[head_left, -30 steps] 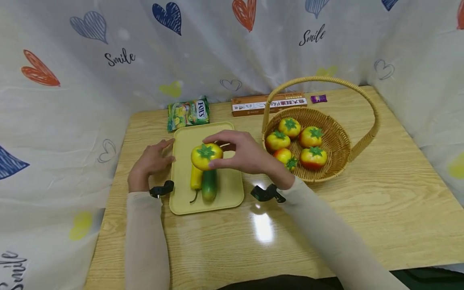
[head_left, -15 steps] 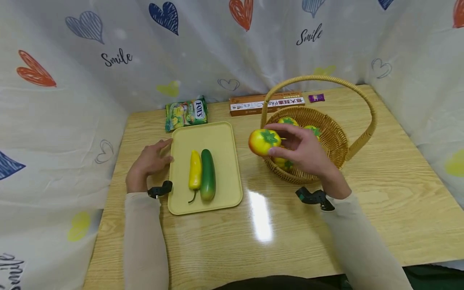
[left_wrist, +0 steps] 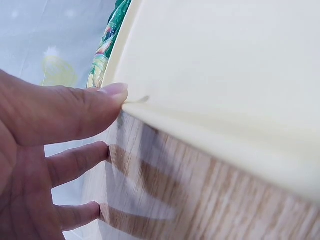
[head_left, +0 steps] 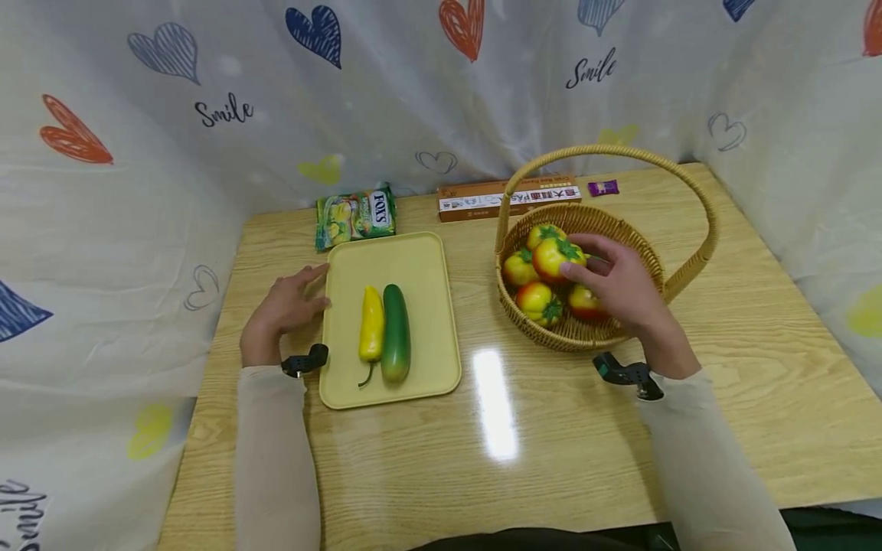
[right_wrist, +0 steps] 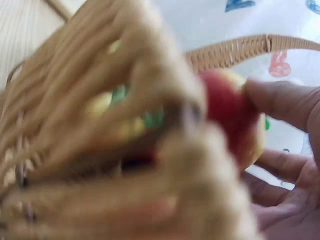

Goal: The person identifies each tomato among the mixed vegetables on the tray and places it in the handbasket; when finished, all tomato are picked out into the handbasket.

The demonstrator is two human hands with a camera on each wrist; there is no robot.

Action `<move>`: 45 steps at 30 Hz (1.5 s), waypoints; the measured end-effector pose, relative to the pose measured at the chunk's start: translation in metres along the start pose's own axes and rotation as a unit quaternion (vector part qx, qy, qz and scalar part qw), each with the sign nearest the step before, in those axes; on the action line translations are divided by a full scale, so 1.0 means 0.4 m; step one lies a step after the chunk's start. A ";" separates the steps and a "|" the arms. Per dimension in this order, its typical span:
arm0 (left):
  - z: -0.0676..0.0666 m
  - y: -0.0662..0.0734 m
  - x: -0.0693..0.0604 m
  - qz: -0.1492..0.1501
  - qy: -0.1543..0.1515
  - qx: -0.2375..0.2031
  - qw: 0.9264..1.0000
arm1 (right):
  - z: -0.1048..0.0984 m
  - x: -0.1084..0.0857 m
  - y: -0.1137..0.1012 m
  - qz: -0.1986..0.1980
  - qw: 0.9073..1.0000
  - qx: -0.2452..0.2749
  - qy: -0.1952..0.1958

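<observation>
My right hand (head_left: 623,287) pinches a yellow-and-red tomato (head_left: 549,260) with a green leafy top, over the wicker basket (head_left: 637,249). Several similar tomatoes (head_left: 540,302) lie in the basket. In the right wrist view, blurred wicker partly hides the held tomato (right_wrist: 232,112). My left hand (head_left: 285,306) stays at the left edge of the pale yellow tray (head_left: 427,321), its thumb touching the rim in the left wrist view and its other fingers nearly straight. On the tray a yellow pepper (head_left: 371,325) and a green cucumber (head_left: 396,333) lie side by side.
A green FOX'S bag (head_left: 356,217) lies behind the tray. A long brown box (head_left: 475,200) and a small purple packet (head_left: 602,187) lie at the back of the wooden table (head_left: 579,436). The basket's tall handle (head_left: 606,151) arches above it.
My right hand has carried the tomato rightward from above the tray to over the basket, uncovering the pepper and cucumber. The left hand has stayed at the tray's edge.
</observation>
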State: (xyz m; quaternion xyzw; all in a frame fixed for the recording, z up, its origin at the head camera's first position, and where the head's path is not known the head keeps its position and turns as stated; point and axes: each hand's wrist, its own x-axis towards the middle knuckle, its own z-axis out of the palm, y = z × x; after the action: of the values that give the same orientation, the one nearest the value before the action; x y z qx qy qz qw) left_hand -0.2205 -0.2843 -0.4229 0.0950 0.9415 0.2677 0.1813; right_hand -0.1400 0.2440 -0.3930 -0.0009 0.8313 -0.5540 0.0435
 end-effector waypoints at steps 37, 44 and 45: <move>0.002 -0.003 -0.001 -0.005 -0.006 -0.008 1.000 | -0.032 -0.004 0.017 -0.070 0.939 -0.335 0.012; 0.001 -0.003 -0.002 -0.001 -0.004 -0.009 1.000 | -0.038 -0.006 0.018 -0.065 0.935 -0.349 -0.012; 0.001 -0.003 -0.002 0.000 -0.003 -0.008 1.000 | -0.038 -0.008 0.016 -0.066 0.936 -0.346 -0.012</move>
State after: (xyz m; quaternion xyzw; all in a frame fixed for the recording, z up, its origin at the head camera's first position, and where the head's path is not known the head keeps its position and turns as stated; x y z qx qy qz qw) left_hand -0.2199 -0.2851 -0.4235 0.0946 0.9386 0.2753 0.1851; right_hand -0.1376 0.2605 -0.3928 -0.0774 0.9690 -0.2341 0.0141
